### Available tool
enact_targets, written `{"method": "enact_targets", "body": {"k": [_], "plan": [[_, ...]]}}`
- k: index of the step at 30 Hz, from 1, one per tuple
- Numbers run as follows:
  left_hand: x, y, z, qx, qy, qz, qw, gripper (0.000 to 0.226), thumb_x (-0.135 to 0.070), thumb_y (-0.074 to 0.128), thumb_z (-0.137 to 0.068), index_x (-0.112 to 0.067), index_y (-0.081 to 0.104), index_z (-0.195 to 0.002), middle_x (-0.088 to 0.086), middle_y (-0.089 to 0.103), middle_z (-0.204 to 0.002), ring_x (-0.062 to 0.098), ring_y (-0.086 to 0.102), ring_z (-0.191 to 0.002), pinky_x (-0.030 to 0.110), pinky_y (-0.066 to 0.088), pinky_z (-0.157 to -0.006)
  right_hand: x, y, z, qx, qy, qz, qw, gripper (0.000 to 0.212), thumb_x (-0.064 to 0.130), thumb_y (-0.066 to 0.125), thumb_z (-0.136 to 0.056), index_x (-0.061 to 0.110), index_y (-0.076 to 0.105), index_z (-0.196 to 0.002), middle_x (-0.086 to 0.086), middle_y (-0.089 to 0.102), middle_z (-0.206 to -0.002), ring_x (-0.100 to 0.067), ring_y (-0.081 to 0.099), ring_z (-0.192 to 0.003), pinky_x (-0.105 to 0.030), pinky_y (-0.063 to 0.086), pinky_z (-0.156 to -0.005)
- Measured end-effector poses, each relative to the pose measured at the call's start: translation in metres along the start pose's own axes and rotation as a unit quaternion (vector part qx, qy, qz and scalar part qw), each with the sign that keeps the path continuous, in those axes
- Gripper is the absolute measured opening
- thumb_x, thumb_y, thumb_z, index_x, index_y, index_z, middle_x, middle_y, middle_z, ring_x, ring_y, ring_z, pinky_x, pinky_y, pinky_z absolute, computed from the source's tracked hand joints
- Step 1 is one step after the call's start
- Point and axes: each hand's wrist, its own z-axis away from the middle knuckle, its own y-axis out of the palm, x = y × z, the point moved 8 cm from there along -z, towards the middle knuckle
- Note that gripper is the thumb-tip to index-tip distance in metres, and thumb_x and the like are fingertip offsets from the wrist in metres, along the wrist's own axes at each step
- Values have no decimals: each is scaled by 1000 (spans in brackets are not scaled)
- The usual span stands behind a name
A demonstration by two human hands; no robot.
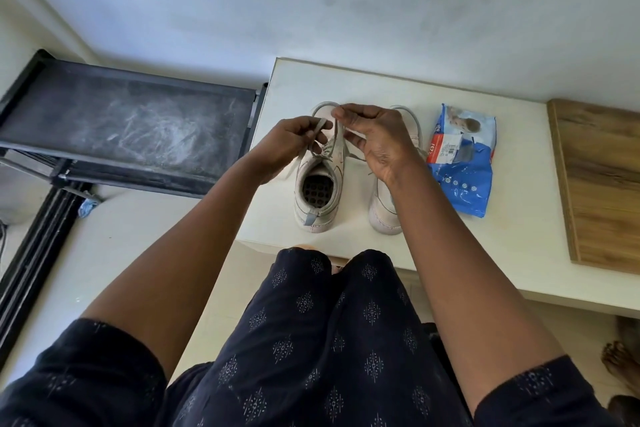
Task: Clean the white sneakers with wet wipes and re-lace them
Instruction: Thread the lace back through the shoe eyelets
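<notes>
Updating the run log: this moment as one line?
stage: re-lacing | left hand: pinches lace | right hand: pinches lace above left sneaker | other sneaker: beside it on table | wipes pack: right of sneakers, untouched

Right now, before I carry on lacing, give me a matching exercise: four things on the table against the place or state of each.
Things:
1. left sneaker
2. right sneaker
3. wipes pack
4. board

Places or states:
A. at the right end of the table
B. partly hidden by the right forearm
C. its lace held by the left hand and the right hand
D. lying between a sneaker and the board

Pairs: 1-C, 2-B, 3-D, 4-A.
</notes>
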Motion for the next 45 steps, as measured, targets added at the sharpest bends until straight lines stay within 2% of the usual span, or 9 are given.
{"method": "enact_targets", "body": {"k": [4, 7, 16, 21, 26, 31, 35, 41, 45], "plan": [[-3, -3, -1, -37, -2, 39, 999, 17, -1, 47, -97, -17, 48, -95, -4, 64, -62, 9, 56, -55, 20, 36, -55, 13, 10, -6, -5, -63, 104, 993, 9, -4, 70, -77, -1, 71, -84, 2, 70, -69, -1, 64, -66, -14, 48, -66], [4, -4, -4, -61, -31, 74, 995, 10, -6, 52, -96, -11, 50, -103, -2, 67, -61, 12, 58, -57, 25, 38, -62, 18, 11, -7, -24, -78, 167, 983, 22, -5, 71, -74, -5, 70, -96, -8, 70, -83, -2, 65, -72, -16, 52, -74], [-8, -4, 1, -125, -17, 63, 990, 26, -3, 61, -86, -8, 66, -61, -2, 57, -47, 7, 45, -42, 14, 36, -44, 25, 17, -12, -63, -105, 258, 958, 22, 11, 85, -60, 26, 69, -59, 10, 70, -68, -9, 69, -71, -35, 55, -81], [-4, 0, 3, -100, -4, 113, 989, 22, -1, 50, -88, -2, 66, -73, 8, 53, -65, 13, 45, -57, 20, 37, -56, 27, 10, -20, -138, -86, 305, 938, 39, 19, 87, -54, 24, 49, -62, 3, 65, -73, -18, 62, -74, -35, 49, -76], [-3, 0, 2, -94, 33, 98, 990, 24, -14, 56, -94, -10, 70, -75, -2, 56, -60, 7, 46, -57, 16, 37, -57, 19, 9, -30, -123, -62, 299, 944, 32, 18, 85, -54, 25, 56, -66, -4, 70, -82, -27, 63, -93, -35, 52, -77], [-3, -1, -3, -100, 45, 55, 992, 23, -11, 59, -92, -9, 66, -70, -6, 56, -56, 4, 44, -54, 14, 36, -55, 9, 6, -27, -66, -65, 258, 962, 15, 19, 80, -71, 22, 66, -68, -2, 71, -73, -17, 66, -68, -34, 53, -73], [2, -9, -8, -131, 30, 55, 989, 22, -12, 61, -86, -7, 64, -65, -7, 55, -52, 10, 44, -55, 21, 37, -58, -1, 4, -20, -10, -47, 232, 972, 10, 15, 78, -74, 16, 68, -72, -8, 70, -78, -23, 68, -75, -41, 57, -77], [5, -10, -7, -135, 13, 88, 987, 24, -11, 62, -86, -4, 66, -63, 1, 61, -55, 16, 49, -59, 26, 41, -62, 8, 3, -18, -61, -93, 338, 935, 21, -1, 69, -76, 16, 64, -65, -3, 67, -67, -22, 69, -71, -43, 57, -73], [9, -11, -8, -144, 1, 117, 983, 29, -12, 62, -87, -7, 68, -59, 6, 63, -58, 19, 51, -59, 31, 42, -66, -12, 0, -17, -92, -22, 233, 968, 23, 12, 55, -85, 27, 58, -68, -5, 70, -82, -29, 69, -81, -46, 56, -76]]}}
